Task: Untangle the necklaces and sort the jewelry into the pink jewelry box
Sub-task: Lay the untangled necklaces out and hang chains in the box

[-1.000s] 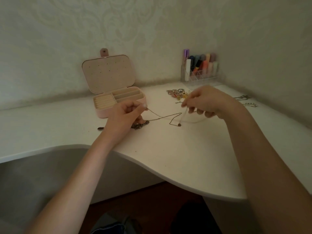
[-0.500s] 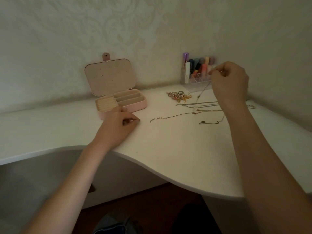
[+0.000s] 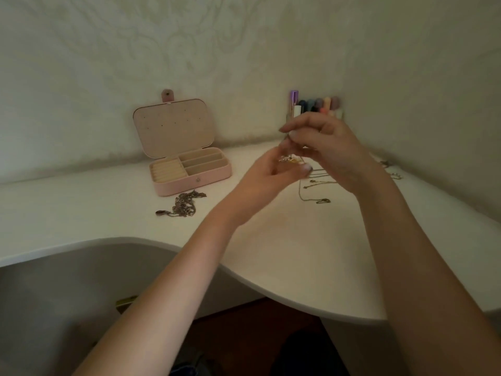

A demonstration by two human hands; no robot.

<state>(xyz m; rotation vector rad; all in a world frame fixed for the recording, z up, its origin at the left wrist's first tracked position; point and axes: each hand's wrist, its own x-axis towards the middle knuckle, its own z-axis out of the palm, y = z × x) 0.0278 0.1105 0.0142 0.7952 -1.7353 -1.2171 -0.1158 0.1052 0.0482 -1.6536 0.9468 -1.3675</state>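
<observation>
Necklaces (image 3: 317, 183) left lying; both hands now meet, fingers (image 3: 307, 167) pinching small jewelry (image 3: 288, 159).

Brightness: dim, flat indoor light with a greenish-grey cast.
Light source: not visible; the desk (image 3: 271, 240) top is the palest surface.
Shadows: soft, deepest under the desk and along the wall corner.
Glare: none; no hard highlights.
Blur: both hands, left (image 3: 267, 176) and right (image 3: 325, 147), are smeared by motion; fingertips lack edges.
Distortion: wide-angle bending curves the desk edge and stretches the forearms near the bottom.
Detail: grainy, soft overall.
</observation>
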